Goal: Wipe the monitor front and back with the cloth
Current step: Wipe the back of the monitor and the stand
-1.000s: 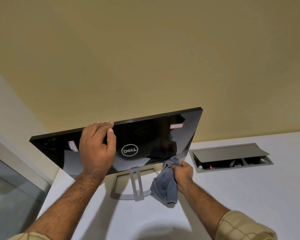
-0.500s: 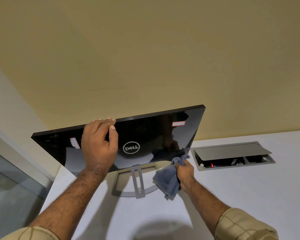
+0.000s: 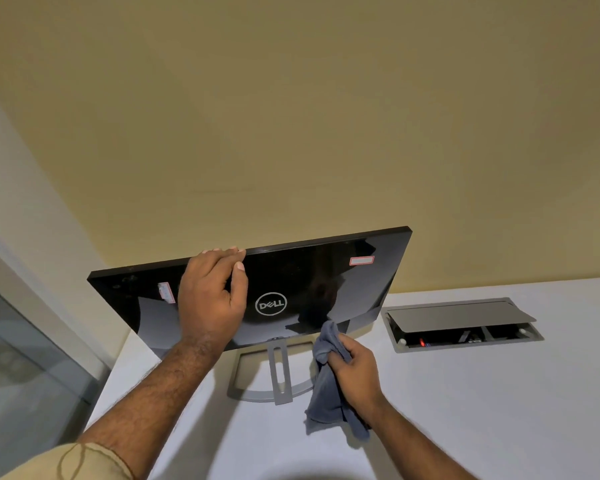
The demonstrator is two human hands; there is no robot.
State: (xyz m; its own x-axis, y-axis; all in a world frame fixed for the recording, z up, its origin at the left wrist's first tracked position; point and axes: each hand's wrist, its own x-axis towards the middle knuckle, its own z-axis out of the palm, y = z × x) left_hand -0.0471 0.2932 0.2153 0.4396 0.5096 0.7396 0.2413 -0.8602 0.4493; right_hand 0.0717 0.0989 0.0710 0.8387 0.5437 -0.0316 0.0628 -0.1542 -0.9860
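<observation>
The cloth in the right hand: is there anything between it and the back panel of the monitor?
Nothing visible. The grey cloth bunched in the right hand already meets the lower edge of the Dell monitor, just right of the stand. The left hand holds the top edge, away from it.

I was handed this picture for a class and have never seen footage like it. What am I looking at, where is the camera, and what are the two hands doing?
The camera sits on a person's head, looking forward and down, so you see their own two arms reaching out. No machine is involved. On a white desk stands a black monitor on a grey stand, its glossy back with the logo towards the camera. The left hand rests on that back, fingers hooked over the top edge. The right hand has a grip on a bunched grey cloth, its top touching the monitor's lower edge. To the right, a cable box set into the desk has its lid ajar.
</observation>
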